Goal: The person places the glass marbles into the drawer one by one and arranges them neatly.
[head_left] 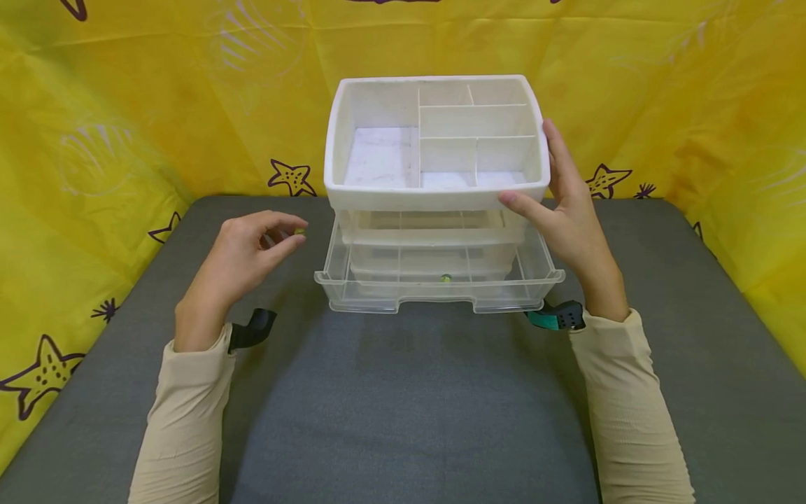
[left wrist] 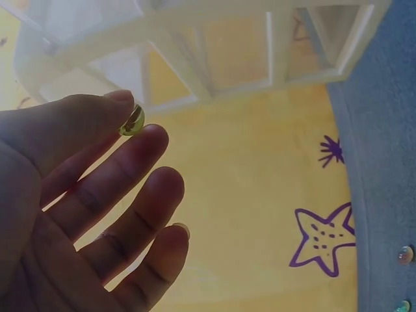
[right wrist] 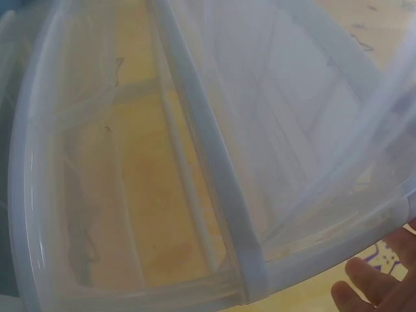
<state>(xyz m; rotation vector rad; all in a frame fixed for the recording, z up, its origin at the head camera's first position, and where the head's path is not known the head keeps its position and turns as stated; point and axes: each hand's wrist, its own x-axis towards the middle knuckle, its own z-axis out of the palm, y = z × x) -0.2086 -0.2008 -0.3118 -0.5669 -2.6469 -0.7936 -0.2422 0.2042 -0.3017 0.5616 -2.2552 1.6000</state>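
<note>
left hand (head_left: pixel 242 245) pinched a small green bead (head_left: pixel 299 231) between thumb and forefinger, just left of the organizer (head_left: pixel 434 140). right hand (head_left: pixel 567 203) pressed, fingers straight, against the organizer's right side; bottom drawer (head_left: pixel 441 287) stood open.

From the right wrist, the right hand (right wrist: pixel 380 289) was cut off at the corner, only fingertips showing, and the drawers (right wrist: pixel 195 162) were a blur. The bead (head_left: pixel 299 231) in the left hand (head_left: pixel 242 255) was too small to identify.
</note>
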